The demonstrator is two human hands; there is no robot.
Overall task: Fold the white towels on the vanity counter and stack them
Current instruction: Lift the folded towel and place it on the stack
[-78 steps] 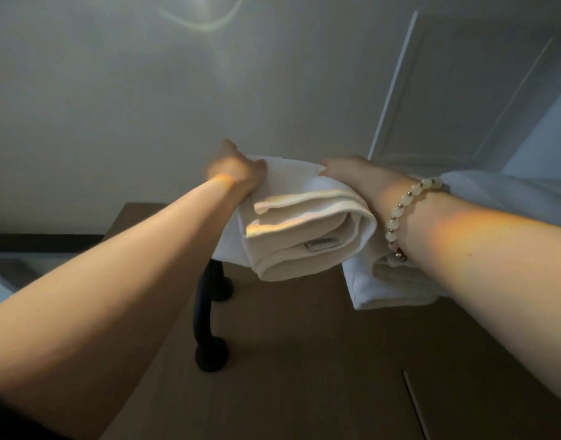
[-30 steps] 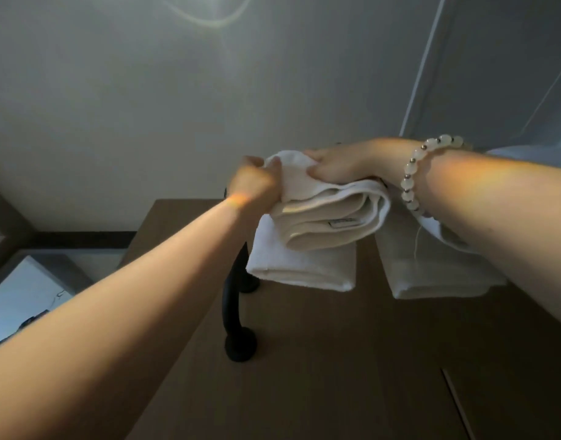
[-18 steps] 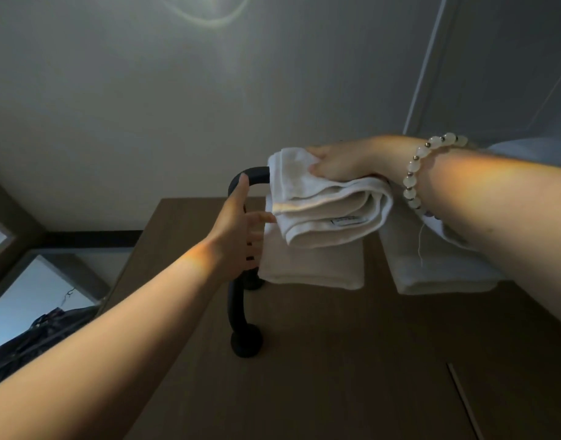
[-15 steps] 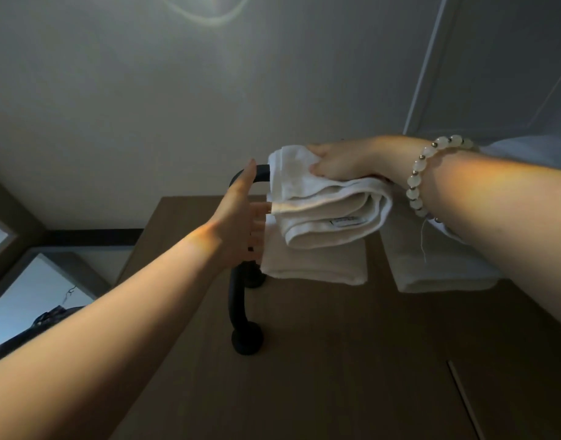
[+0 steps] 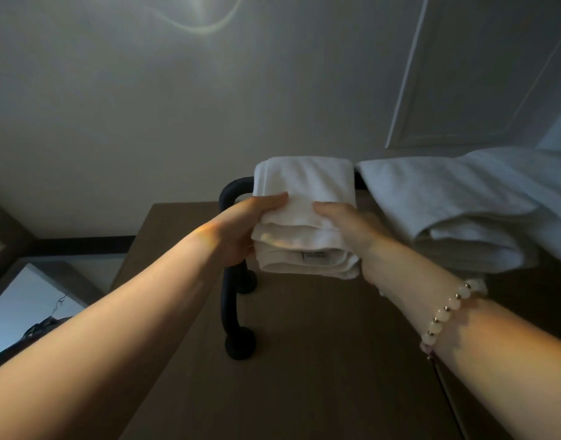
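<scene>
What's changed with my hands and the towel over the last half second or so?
The left hand, open beside the rail half a second ago, now grips the folded towel by its left side. The right hand has slid off the towel's top to grip its right side, thumb on top. The folded towel still sits over the black rail, and the larger towel remains to its right.

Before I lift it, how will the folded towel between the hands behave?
Probably floppy: the folded towel shows several loose layers at its near edge, so it may unfold unless the left hand and right hand grip both sides, as now. It seems to rest on the narrow black rack, so a push could slide it off.
</scene>
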